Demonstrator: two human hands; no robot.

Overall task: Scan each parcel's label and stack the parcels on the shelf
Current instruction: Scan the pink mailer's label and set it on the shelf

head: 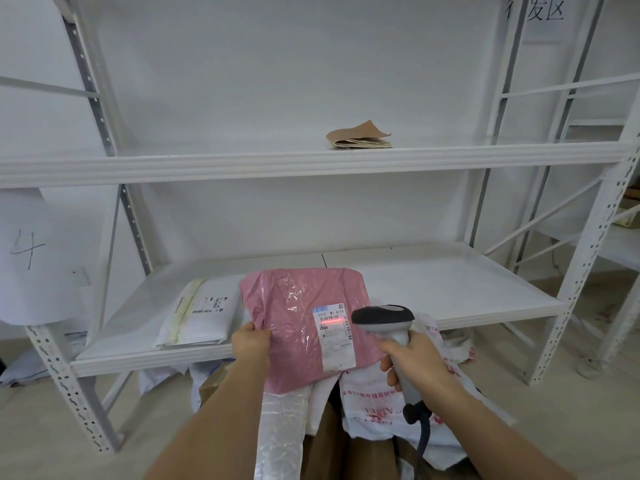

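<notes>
My left hand [250, 344] grips the left edge of a pink plastic parcel [294, 327] held up in front of the lower shelf [450, 282]. Its white label [335, 336] faces me, with a red scan line across the barcode. My right hand [412, 358] holds a grey handheld scanner [384, 318] by the grip, its head pointed at the label from the right. A white parcel [201, 313] lies flat on the left part of the lower shelf.
Brown paper envelopes [358, 137] lie on the upper shelf [311, 164]. Below my hands is a pile of bags and cartons: a white printed bag [374, 403], a bubble-wrapped roll [280, 434]. White shelf uprights [585, 244] stand on both sides.
</notes>
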